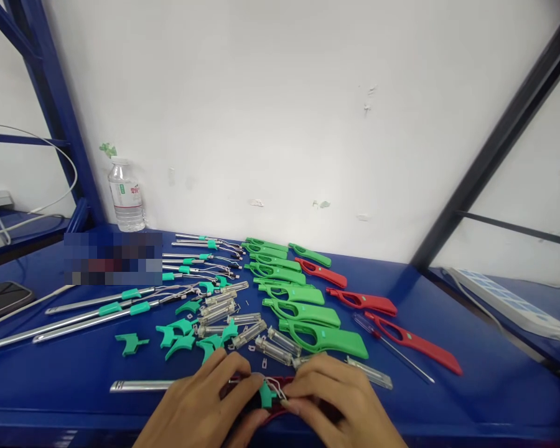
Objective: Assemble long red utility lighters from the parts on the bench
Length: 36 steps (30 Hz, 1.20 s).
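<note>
Workshop: you face a blue assembly bench (494, 392).
Rows: green casings (326, 339) and metal tubes (140, 386), laid out before you.
Tool: your screwdriver (392, 347), beside a red casing (417, 346).

The tubes (140, 386) are made of smooth, shiny metal, the casings (333, 339) of smooth plastic; a glossy finish is shown by the tabletop (485, 348), matt, chipped paint by the wall (284, 112).

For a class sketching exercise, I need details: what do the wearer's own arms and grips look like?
The left grip and right grip are bare human hands. No gloves show, nor any rings or markings on the visible fingers. No sleeves appear; the arms fall mostly out of frame, so clothing can't be told.
</note>
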### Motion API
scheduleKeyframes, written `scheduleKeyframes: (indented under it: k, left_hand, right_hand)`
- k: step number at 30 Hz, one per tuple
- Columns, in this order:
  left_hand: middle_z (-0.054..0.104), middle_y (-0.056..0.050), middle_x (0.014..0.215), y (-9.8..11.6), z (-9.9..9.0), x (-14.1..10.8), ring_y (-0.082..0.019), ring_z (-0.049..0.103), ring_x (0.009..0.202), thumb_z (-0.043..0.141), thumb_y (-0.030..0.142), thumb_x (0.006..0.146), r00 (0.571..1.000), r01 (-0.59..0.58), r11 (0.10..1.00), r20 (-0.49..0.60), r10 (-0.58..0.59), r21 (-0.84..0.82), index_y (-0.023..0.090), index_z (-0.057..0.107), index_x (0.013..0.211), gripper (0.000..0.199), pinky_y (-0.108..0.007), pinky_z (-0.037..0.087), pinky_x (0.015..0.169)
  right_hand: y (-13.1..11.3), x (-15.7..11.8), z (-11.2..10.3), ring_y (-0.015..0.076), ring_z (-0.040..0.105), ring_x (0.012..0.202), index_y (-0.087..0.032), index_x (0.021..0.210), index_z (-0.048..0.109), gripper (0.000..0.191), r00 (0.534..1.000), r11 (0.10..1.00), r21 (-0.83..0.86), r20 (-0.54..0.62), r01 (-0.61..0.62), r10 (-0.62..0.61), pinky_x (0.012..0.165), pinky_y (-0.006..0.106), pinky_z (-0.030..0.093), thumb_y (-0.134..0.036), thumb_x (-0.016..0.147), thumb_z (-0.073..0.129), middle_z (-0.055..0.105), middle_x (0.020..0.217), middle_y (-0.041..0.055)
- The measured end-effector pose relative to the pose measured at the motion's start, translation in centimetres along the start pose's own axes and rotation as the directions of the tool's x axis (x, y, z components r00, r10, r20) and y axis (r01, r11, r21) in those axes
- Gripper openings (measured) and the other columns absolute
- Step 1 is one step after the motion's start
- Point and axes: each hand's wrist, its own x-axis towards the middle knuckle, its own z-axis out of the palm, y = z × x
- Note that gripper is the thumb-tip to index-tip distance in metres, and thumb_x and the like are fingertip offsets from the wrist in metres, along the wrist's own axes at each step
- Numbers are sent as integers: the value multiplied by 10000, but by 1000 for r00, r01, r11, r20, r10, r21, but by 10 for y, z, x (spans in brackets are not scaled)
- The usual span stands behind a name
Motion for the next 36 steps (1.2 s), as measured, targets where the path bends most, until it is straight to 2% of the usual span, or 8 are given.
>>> scheduleKeyframes:
  k: [5, 9, 13, 16, 21, 26, 31, 36]
  left_hand:
    - [733, -23, 1093, 4, 0, 1, -198, 763, 965, 467, 300, 1183, 999, 32, 999, 2, -32, -12, 286, 671, 1238, 211, -269, 678, 786]
    - [726, -22, 1069, 7, 0, 2, -199, 754, 938, 489, 277, 1170, 1000, 28, 999, -9, -29, -24, 274, 668, 1205, 183, -278, 681, 792]
    - [721, -12, 1086, 7, -1, 0, -193, 750, 949, 563, 213, 1127, 998, 51, 997, 39, -49, -52, 285, 654, 1254, 172, -261, 674, 778]
    - [712, -16, 1072, 7, 0, -1, -187, 743, 926, 539, 214, 1136, 998, 51, 996, 36, -48, -71, 281, 665, 1226, 169, -252, 664, 773]
    - [711, -23, 1069, 7, 1, 0, -183, 742, 926, 522, 223, 1147, 998, 53, 995, 29, -51, -87, 277, 680, 1219, 182, -243, 649, 790]
    - [712, -20, 1064, 6, 1, -1, -182, 749, 914, 511, 229, 1155, 999, 42, 997, 28, -40, -66, 279, 674, 1250, 196, -236, 622, 724]
    - [709, -18, 1066, 7, 1, -3, -170, 750, 881, 500, 257, 1160, 998, 62, 996, 20, -61, -60, 283, 683, 1208, 191, -233, 636, 744]
    - [708, -16, 1054, 7, 0, -1, -171, 754, 847, 483, 256, 1160, 998, 61, 997, 2, -61, -48, 277, 661, 1184, 181, -245, 671, 752]
  right_hand:
    - [-3, -3, 0, 127, 788, 837, -279, 1014, 809, 223, 999, 998, 26, 1, -53, 53, 770, 213, 577, -428, 1134, 693, 817, 949, -35]
    - [-3, -5, 0, 124, 783, 871, -295, 1049, 804, 228, 999, 999, -7, 18, -41, 42, 818, 226, 563, -417, 1160, 647, 821, 987, -49]
    - [-4, -5, 1, 130, 769, 864, -286, 1039, 800, 298, 999, 998, -64, 38, -16, 18, 798, 243, 555, -433, 1185, 586, 804, 981, -38]
    - [-6, -5, 1, 130, 764, 865, -290, 1041, 799, 301, 998, 998, -68, 56, -19, 23, 790, 248, 554, -435, 1187, 580, 799, 996, -35]
    - [-8, -4, 1, 132, 746, 841, -266, 1016, 786, 259, 998, 993, -115, 62, 23, -16, 754, 267, 536, -355, 1180, 606, 791, 973, -27]
    - [-7, -6, 1, 128, 730, 802, -235, 986, 767, 215, 996, 982, -164, 30, 93, -90, 720, 273, 512, -267, 1155, 638, 777, 939, -17]
    - [-10, -5, 1, 126, 750, 816, -244, 996, 752, 260, 998, 985, -160, 21, 68, -65, 745, 254, 536, -330, 1184, 594, 788, 958, -22]
    - [-13, -3, 7, 159, 720, 716, -247, 950, 701, 353, 995, 948, -306, -15, 87, -96, 639, 301, 501, -377, 1211, 503, 759, 848, -19]
